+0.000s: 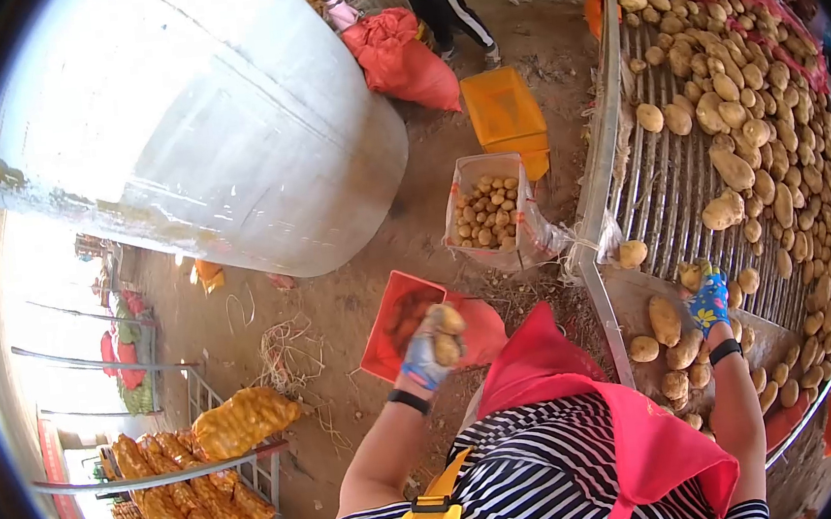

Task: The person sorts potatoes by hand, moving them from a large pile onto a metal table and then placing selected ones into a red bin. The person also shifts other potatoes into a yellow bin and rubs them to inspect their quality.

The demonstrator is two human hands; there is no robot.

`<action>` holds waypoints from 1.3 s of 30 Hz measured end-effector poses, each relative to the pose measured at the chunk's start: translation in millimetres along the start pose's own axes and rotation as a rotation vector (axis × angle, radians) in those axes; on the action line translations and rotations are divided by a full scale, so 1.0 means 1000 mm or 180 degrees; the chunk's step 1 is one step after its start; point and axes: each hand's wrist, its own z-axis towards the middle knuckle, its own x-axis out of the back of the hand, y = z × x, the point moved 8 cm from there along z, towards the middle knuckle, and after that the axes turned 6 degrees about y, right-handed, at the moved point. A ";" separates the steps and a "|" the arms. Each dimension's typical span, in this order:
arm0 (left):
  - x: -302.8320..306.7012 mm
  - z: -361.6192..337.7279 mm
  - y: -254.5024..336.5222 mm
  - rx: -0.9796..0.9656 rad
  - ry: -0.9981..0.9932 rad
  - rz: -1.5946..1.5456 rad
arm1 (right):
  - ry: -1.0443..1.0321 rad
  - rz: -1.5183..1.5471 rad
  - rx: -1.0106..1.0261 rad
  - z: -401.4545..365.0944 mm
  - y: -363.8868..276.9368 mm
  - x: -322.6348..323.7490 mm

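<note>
My left hand (424,358), in a bluish glove, is closed around two potatoes (448,319) above a red crate (376,347). Inside that crate, dark contents lie in shadow, too dim to make out fully. My right hand (709,303), wearing a blue flowered glove, rests at the lower end of the sorting rack. Its fingers are curled against a potato (691,276). Close to it, several loose potatoes (665,321) lie on a flat metal tray (626,290).
Potatoes cover much of the slatted rack (660,174) on my right. A potato-filled white sack (514,167) stands ahead, beside yellow crates (501,104). A large pale pillar (256,125) rises at the left. A person (448,5) stands beyond a red sack (403,58).
</note>
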 end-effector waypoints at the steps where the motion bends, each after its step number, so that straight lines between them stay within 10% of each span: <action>1: 0.016 -0.005 0.021 -0.0154 0.0166 0.0008 | 0.0020 -0.0049 0.0038 0.001 0.001 -0.002; 7: 0.136 0.014 0.101 -0.0748 0.1319 0.1684 | -0.0383 -0.0024 -0.0196 -0.010 -0.034 0.026; 8: 0.134 0.016 0.107 -0.0806 0.1477 0.2677 | -0.0232 0.1450 -0.0071 -0.018 -0.063 0.050; 11: 0.054 0.026 0.072 -0.1213 0.1079 0.1939 | -0.0152 0.1805 -0.0014 -0.038 -0.080 0.053; 16: -0.187 -0.023 -0.042 -0.2437 -0.1010 0.4816 | 0.0456 0.2747 0.0678 -0.083 -0.143 0.076; 20: -0.278 -0.043 -0.141 -0.1388 -0.1993 0.4247 | 0.0660 0.1706 0.0888 -0.111 -0.163 0.114; 25: -0.281 -0.045 -0.194 -0.0079 -0.2090 0.3047 | 0.0953 0.2673 0.0728 -0.143 -0.146 0.130; 31: -0.272 -0.047 -0.221 -0.0193 -0.2305 0.3123 | 0.0874 0.3148 0.0481 -0.172 -0.125 0.134; 33: -0.272 -0.052 -0.243 0.1182 -0.2481 0.1973 | 0.0923 0.3157 0.0395 -0.178 -0.121 0.135; 36: -0.290 -0.059 -0.229 -0.1858 -0.3799 0.4334 | 0.1130 0.3346 0.0311 -0.179 -0.121 0.139; 39: -0.308 -0.058 -0.237 -0.2261 -0.3712 0.4447 | 0.1003 0.3037 0.0103 -0.169 -0.107 0.146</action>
